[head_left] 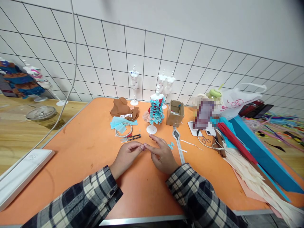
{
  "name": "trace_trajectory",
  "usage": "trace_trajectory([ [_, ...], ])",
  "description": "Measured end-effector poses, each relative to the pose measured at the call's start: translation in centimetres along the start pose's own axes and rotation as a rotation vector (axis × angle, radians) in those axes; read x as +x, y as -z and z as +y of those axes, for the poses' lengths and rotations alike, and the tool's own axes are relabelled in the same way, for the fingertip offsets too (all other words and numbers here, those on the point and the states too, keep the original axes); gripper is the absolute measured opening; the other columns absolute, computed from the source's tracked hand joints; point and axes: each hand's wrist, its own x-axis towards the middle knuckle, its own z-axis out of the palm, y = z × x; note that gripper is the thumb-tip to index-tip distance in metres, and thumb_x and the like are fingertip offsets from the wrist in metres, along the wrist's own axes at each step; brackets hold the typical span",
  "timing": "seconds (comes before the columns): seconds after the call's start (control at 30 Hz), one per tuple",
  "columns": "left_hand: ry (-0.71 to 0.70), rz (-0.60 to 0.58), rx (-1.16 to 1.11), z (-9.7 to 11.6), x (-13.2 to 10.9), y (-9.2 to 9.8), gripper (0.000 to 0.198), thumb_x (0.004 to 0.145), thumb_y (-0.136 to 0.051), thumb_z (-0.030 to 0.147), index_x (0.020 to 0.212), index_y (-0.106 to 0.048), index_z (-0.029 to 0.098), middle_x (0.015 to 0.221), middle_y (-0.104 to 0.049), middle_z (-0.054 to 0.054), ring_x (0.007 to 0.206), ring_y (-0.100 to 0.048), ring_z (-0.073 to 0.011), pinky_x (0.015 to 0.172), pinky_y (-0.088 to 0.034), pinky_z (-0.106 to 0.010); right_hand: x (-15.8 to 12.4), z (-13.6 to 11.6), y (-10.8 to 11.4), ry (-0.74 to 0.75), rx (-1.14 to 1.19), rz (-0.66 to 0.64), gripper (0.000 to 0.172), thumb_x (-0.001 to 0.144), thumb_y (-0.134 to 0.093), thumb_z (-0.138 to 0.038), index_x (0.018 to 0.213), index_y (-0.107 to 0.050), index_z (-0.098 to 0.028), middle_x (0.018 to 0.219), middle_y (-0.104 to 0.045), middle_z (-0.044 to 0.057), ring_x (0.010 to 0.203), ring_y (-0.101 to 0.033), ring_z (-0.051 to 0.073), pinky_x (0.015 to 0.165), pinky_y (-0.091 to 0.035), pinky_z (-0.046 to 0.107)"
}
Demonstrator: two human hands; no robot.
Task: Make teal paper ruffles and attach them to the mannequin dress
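Observation:
My left hand (127,155) and my right hand (163,155) meet over the middle of the orange table (78,155). The fingers of my left hand are pinched together on something too small to make out. The thumb and fingertips of my right hand touch the same spot, with its index finger partly stretched out. Just beyond my hands stands a small white mannequin (157,109) dressed in light blue ruffles and red. Black thread snips (134,137) lie beyond my left hand, beside a pale ring (130,129) on light blue paper (118,123).
A cardboard box (175,114), brown material (118,107) and bare white mannequins (134,80) stand or lie at the back. A grey-white strap (179,147) and scissors (205,139) are on the right, near coloured paper (237,142). A white power strip (26,174) lies left.

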Motion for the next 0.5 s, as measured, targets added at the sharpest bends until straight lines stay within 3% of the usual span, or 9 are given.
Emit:
trace_trajectory([
  [0.5,0.084,0.016,-0.047,0.32,0.19,0.1,0.022,0.079,-0.062,0.035,0.078,-0.077,0.018,0.083,-0.077,-0.005,0.082,-0.069,-0.0215,0.081,-0.052,-0.03,-0.31,0.0,-0.85,-0.119,0.22,0.003,0.062,0.08,-0.049,-0.002,0.133,-0.057,-0.034,0.144,-0.05,0.004,0.123,-0.053,0.02,0.101,-0.047,0.041],
])
